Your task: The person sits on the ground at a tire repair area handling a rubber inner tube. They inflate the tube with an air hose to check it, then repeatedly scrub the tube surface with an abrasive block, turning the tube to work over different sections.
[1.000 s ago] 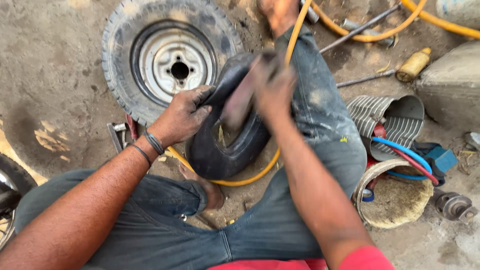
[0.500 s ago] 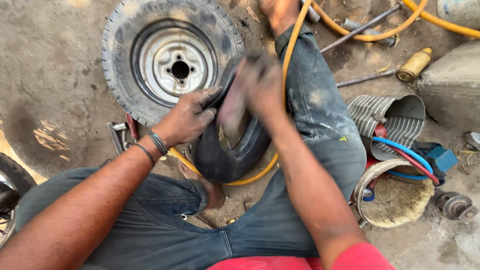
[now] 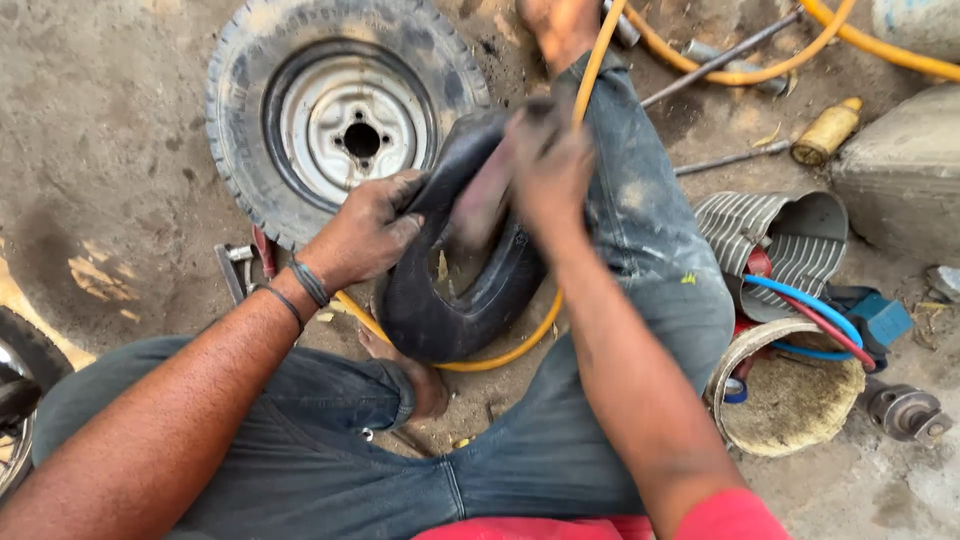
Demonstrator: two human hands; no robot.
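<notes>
Gripping the black tube (image 3: 455, 290), the left hand (image 3: 365, 230) has its fingers curled over the tube's upper left edge, a closed grip on the rubber. The right hand (image 3: 545, 165) presses against the tube's top right part; it is blurred, so I cannot tell whether its grip is closed or flat on the rubber. The tube stands tilted between both hands, resting against the person's right leg in dusty jeans (image 3: 650, 260), above the bare left foot (image 3: 415, 375).

A yellow hose (image 3: 505, 352) loops under the tube and runs up over the right leg toward the top edge. Just beyond the left hand lies a wheel (image 3: 340, 115) flat on the ground (image 3: 110, 150), its grey steel rim facing up inside a knobby tyre. Beside the left wrist, which wears dark bands, a small metal tool (image 3: 240, 270) lies on the ground.

To the right of the leg sits a round basin (image 3: 790, 395), pale and crusted, with blue and red hoses (image 3: 800, 310) arching over it. Behind it lies a ribbed grey piece (image 3: 775, 235). A small yellow bottle (image 3: 825, 130) lies farther back, near a metal rod (image 3: 730, 158). A blue box (image 3: 880, 320) and a metal fitting (image 3: 905, 410) sit at the right edge.
</notes>
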